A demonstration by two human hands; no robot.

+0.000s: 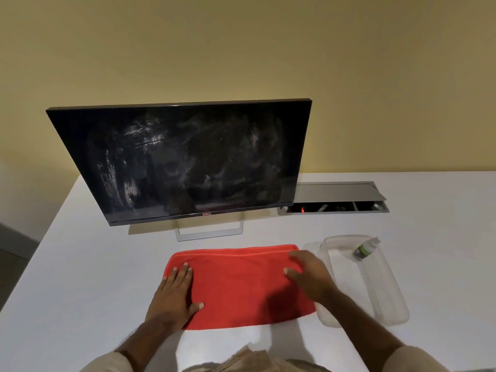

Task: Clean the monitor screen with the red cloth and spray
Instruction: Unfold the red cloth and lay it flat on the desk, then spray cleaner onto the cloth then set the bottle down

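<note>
A folded red cloth (239,285) lies flat on the white table in front of me. My left hand (174,294) rests palm down on its left end, fingers spread. Over the cloth's right end my right hand (308,277) hovers or presses, fingers slightly curled and blurred. The black monitor (185,159) stands behind the cloth on a silver stand, and its dark screen is covered in smears and streaks. A small spray bottle (365,248) with a green label lies in a clear plastic tray (397,307) to the right.
An open cable hatch (335,202) with a raised metal lid is set into the table behind the tray, right of the monitor. A yellow wall stands behind the table. The table's left edge runs diagonally at far left.
</note>
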